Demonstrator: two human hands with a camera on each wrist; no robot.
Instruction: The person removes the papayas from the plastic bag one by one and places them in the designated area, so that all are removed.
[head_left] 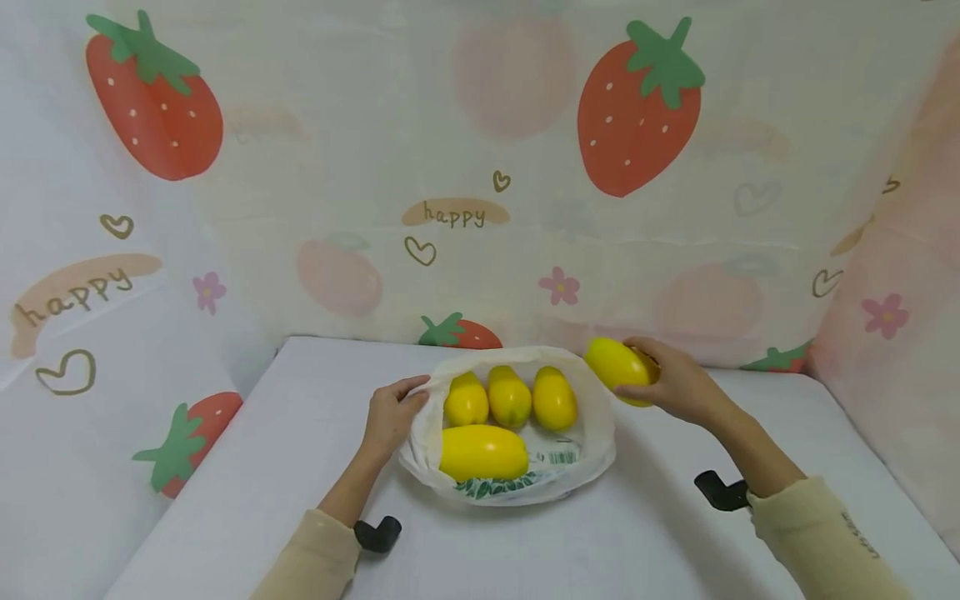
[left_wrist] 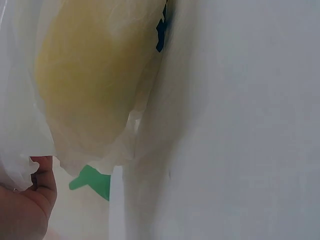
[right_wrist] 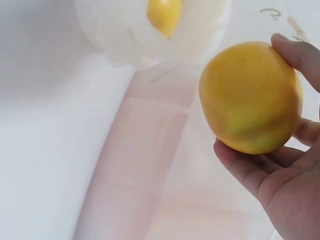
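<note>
A white plastic bag (head_left: pixel 600 442) lies on the table with its mouth wide toward me. Inside it are several smooth, oval yellow melons (head_left: pixel 483 452), three in a back row and a larger-looking one lying sideways in front. My left hand (head_left: pixel 390 417) pinches the bag's left rim between thumb and fingers; the left wrist view shows that hand (left_wrist: pixel 30 205) at the bag's edge, partly covered by plastic. To the right of the bag mouth, my right hand (head_left: pixel 678 383) holds another yellow melon (right_wrist: pixel 250 97) up in the air, fingers and thumb around its sides.
The white-covered table (head_left: pixel 300 508) runs back to a printed cloth backdrop (head_left: pixel 360 150) with strawberries and hearts. More cloth hangs at the left and right. Black wrist mounts (head_left: pixel 378 534) sit at both sleeve cuffs.
</note>
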